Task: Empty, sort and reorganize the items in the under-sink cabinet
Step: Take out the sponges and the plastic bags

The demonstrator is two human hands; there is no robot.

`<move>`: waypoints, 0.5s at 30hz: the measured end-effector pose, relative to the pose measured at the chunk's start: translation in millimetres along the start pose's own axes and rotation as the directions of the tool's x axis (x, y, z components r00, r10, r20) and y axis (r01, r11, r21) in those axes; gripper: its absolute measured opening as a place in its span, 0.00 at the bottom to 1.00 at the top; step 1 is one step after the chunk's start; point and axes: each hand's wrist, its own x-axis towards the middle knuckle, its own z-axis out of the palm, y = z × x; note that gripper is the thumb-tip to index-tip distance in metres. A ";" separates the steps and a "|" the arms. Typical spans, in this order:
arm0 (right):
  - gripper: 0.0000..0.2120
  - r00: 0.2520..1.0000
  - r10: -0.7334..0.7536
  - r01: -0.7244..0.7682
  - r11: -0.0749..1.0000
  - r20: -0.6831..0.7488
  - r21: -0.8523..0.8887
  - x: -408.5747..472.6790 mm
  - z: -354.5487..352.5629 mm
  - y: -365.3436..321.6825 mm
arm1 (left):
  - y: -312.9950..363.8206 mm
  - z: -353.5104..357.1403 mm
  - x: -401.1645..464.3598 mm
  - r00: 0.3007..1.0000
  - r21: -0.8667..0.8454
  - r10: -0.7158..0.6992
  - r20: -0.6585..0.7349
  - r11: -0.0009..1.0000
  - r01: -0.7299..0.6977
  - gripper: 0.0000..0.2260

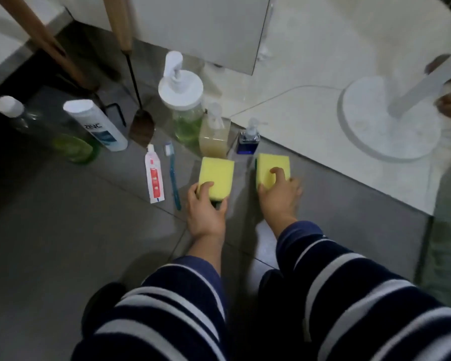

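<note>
Two yellow sponges with dark green undersides lie side by side on the grey floor tiles. My left hand (206,209) grips the left sponge (216,175) at its near end, thumb on one side and fingers on the other. My right hand (279,194) grips the right sponge (272,165) with fingers curled over its top. Behind the sponges stand a large pump bottle of green liquid (184,100), a beige soap dispenser (214,134) and a small blue pump bottle (248,140). A toothpaste tube (154,175) and a blue toothbrush (173,173) lie to the left.
A white ZINC bottle (95,125) and a clear bottle with green liquid (47,128) stand at the left. Two wooden-handled tools (120,24) lean against the grey cabinet door (206,27). A white round stand base (391,118) sits on the pale floor at the right.
</note>
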 end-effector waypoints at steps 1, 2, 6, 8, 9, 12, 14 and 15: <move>0.20 1.000 -0.007 0.007 1.000 0.006 -0.007 6.3 7.6 3.7 | -3.6 8.3 4.6 1.000 0.010 0.000 0.024 1.000 0.000 0.20; 0.20 1.000 -0.011 0.012 1.000 0.021 -0.016 10.9 15.2 7.7 | -6.9 15.6 8.3 0.999 0.024 0.004 0.054 1.000 -0.005 0.20; 0.20 0.999 -0.031 0.033 0.998 0.032 -0.054 15.6 41.8 21.1 | -19.0 34.0 13.2 0.996 0.051 0.027 0.090 0.998 -0.031 0.19; 0.21 0.999 -0.030 0.031 0.998 0.016 -0.060 13.3 46.9 23.5 | -21.0 35.5 11.5 0.998 0.082 0.025 0.065 0.996 -0.030 0.20; 0.21 0.999 -0.031 0.032 0.997 0.017 -0.064 12.7 47.9 23.9 | -20.7 35.5 11.0 0.998 0.093 0.023 0.061 0.995 -0.029 0.20; 0.21 0.999 -0.013 0.017 0.997 0.045 -0.080 14.3 45.7 22.7 | -17.3 34.3 10.5 0.997 0.098 0.003 0.079 0.995 -0.010 0.20; 0.23 0.996 0.021 -0.014 0.997 0.087 -0.080 14.9 40.3 18.6 | -14.4 30.2 9.7 0.993 0.103 -0.009 0.118 0.995 -0.003 0.22; 0.24 0.994 0.035 -0.026 0.996 0.108 -0.084 14.2 36.3 15.2 | -12.5 26.6 9.6 0.991 0.106 -0.013 0.133 0.994 -0.001 0.23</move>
